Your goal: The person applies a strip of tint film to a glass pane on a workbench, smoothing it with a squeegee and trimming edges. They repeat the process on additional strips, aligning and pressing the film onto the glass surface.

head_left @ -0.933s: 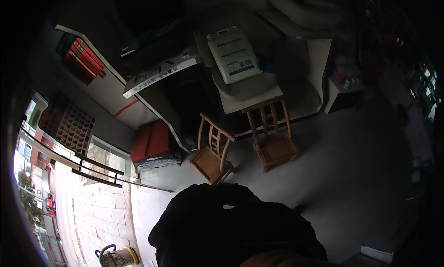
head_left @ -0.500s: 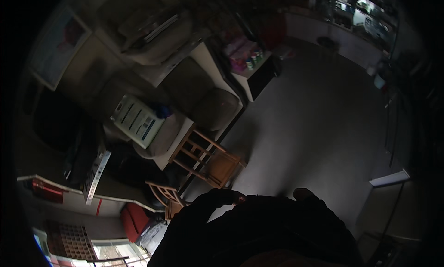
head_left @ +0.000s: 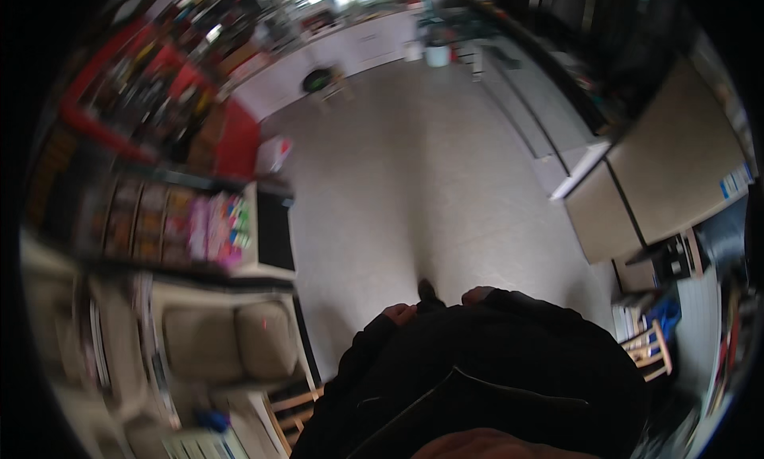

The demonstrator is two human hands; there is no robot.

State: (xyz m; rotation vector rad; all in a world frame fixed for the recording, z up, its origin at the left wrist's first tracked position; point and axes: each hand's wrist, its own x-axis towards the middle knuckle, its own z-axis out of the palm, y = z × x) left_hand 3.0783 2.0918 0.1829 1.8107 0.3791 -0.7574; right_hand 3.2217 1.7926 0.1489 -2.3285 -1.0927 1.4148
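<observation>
My left hand (head_left: 400,313) shows just past its dark sleeve, low in front of my body. Its fingers are small and blurred, and nothing can be made out in them. On the other side, my right hand (head_left: 477,295) sticks out of its cuff, with its fingers mostly hidden. Neither hand visibly touches any object. Between and below them is my dark jacket (head_left: 509,355). One dark shoe (head_left: 427,289) shows on the grey floor (head_left: 374,180) ahead of the hands.
At left stand a beige sofa (head_left: 199,340), a shelf unit with pink packages (head_left: 211,224) and a red display stand (head_left: 239,137). White counters (head_left: 350,49) run across the back, with a stool (head_left: 330,89) before them. A glass case (head_left: 525,101) and beige fridge (head_left: 668,165) line the right.
My view has turned to the right and brightened. The sofa and wooden chair have shifted to the lower left, and the counters and fridge have come into fuller view. Both hands stay low before me.
</observation>
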